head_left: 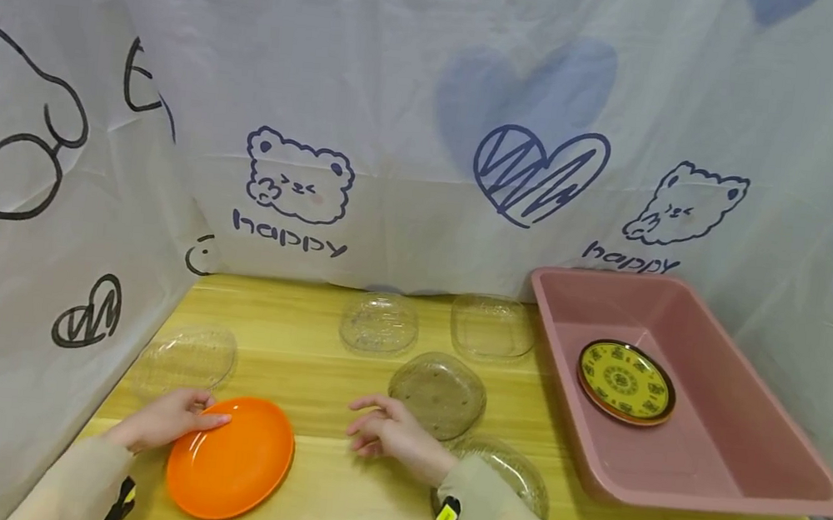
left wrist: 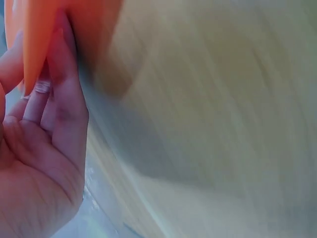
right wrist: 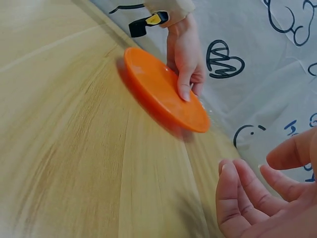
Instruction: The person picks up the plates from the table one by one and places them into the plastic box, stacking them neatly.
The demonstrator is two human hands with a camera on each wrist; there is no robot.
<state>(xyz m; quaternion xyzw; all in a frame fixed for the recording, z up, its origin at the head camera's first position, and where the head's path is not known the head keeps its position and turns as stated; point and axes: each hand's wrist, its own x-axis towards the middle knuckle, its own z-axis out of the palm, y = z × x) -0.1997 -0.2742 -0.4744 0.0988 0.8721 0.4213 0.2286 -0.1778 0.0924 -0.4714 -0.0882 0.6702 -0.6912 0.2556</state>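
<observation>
An orange plate point(head_left: 231, 460) is pinched at its upper left rim by my left hand point(head_left: 163, 420), thumb on top and fingers beneath. In the right wrist view the plate point(right wrist: 163, 94) tilts close over the wooden table, casting a shadow. The left wrist view shows the fingers point(left wrist: 64, 84) under the plate's edge. My right hand point(head_left: 399, 438) hovers over the table to the right of the plate, fingers loosely bent with nothing between them. Just beyond it lies a brownish clear plastic dish point(head_left: 438, 392), and a second such dish point(head_left: 509, 470) is partly covered by my right forearm.
A pink tub point(head_left: 730, 441) at the right holds a yellow patterned plate point(head_left: 623, 380) with a dark rim. Clear plastic dishes stand at the back, one round point(head_left: 378, 323) and one squarish point(head_left: 493, 326). Another clear dish point(head_left: 184, 359) lies at the left edge. Printed cloth surrounds the table.
</observation>
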